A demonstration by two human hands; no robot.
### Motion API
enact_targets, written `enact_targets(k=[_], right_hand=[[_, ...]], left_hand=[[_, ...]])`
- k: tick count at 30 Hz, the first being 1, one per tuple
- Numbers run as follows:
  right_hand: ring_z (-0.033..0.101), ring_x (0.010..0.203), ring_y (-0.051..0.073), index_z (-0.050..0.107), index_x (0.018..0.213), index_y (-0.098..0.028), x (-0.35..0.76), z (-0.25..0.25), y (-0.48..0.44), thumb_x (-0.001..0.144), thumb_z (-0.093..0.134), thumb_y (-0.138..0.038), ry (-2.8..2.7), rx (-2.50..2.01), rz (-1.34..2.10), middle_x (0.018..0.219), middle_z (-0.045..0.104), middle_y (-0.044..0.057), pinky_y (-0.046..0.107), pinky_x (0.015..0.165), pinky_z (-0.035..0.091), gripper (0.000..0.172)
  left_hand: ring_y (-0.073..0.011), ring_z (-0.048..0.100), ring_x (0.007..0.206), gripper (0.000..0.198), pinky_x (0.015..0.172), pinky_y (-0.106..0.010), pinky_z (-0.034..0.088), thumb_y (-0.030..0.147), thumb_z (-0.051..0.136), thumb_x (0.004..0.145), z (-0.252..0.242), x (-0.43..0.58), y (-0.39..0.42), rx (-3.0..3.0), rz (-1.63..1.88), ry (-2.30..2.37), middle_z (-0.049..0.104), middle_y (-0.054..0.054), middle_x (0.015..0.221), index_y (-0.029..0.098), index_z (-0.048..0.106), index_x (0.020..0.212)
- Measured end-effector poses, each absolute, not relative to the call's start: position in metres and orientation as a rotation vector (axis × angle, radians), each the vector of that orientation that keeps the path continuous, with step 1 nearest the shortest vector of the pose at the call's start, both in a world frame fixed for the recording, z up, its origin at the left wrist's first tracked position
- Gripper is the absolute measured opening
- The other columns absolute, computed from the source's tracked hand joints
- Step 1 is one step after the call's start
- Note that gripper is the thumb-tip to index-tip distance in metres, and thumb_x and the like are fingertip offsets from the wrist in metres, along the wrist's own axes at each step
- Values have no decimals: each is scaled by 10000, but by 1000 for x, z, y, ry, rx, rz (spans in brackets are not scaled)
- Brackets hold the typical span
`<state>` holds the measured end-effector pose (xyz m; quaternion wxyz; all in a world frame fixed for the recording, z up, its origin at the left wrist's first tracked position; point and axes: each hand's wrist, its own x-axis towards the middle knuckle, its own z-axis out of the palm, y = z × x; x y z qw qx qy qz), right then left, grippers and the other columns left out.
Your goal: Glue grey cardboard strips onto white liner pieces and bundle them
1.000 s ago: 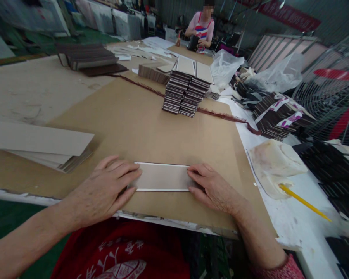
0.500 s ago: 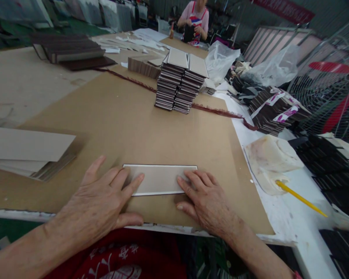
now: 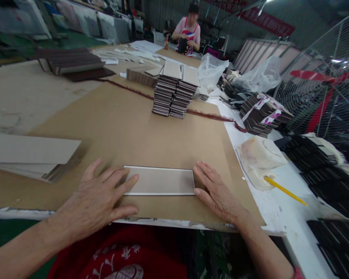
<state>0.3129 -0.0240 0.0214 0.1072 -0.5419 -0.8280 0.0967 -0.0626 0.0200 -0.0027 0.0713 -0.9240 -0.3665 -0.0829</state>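
A long, pale grey board panel [image 3: 163, 182] with a thin white and dark edge lies flat on the brown work surface [image 3: 128, 128]. At its left end rests my left hand [image 3: 101, 190], fingers spread, the index finger lying on the panel and the thumb apart on the brown sheet. Against the right end is my right hand [image 3: 215, 190], fingers stretched out along the short edge and thumb at the lower corner. Neither hand grasps anything. Farther back, two side-by-side stacks of similar dark-edged panels [image 3: 174, 91] stand on the table.
Loose grey boards [image 3: 31, 149] lie at the left. A milky plastic container [image 3: 258, 155] with a yellow-handled tool [image 3: 285, 190] sits at the right, beside black pieces [image 3: 331, 182]. A fan [image 3: 325, 83] stands behind. A co-worker [image 3: 189, 33] holds a dark item across the table.
My right hand has slid off the panel's top to its right end, uncovering that end. My left hand stays at the left end. The view has tilted up slightly.
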Motion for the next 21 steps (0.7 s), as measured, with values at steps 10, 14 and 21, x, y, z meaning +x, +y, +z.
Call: enact_targets(k=[10, 14, 21], right_hand=[[170, 1500, 355, 264, 1563, -159, 249, 21, -49, 906, 536, -657, -2780, -1342, 343, 1619, 187, 189, 632, 1189, 230, 869], [223, 1477, 390, 226, 1576, -162, 244, 12, -72, 871, 673, -462, -2827, -1281, 207, 1602, 200, 210, 655, 1145, 312, 886], [670, 1127, 310, 30, 1571, -375, 252, -21, -79, 833, 544, -227, -2735, -1051, -51, 1400, 522, 28, 468, 850, 641, 913]], left_hand=[[-389, 520, 1259, 772, 1134, -702, 197, 713, 574, 821, -3, -92, -4, -2841, -247, -1133, 556, -188, 1368, 240, 482, 1424], [-323, 515, 1300, 471, 1167, -627, 206, 352, 561, 941, -4, -109, -23, -2821, -180, -1093, 568, -157, 1396, 258, 509, 1400], [-225, 557, 1283, 525, 1250, -489, 163, 107, 423, 884, -12, -125, -40, -2692, -447, -921, 635, -20, 1362, 302, 575, 1348]])
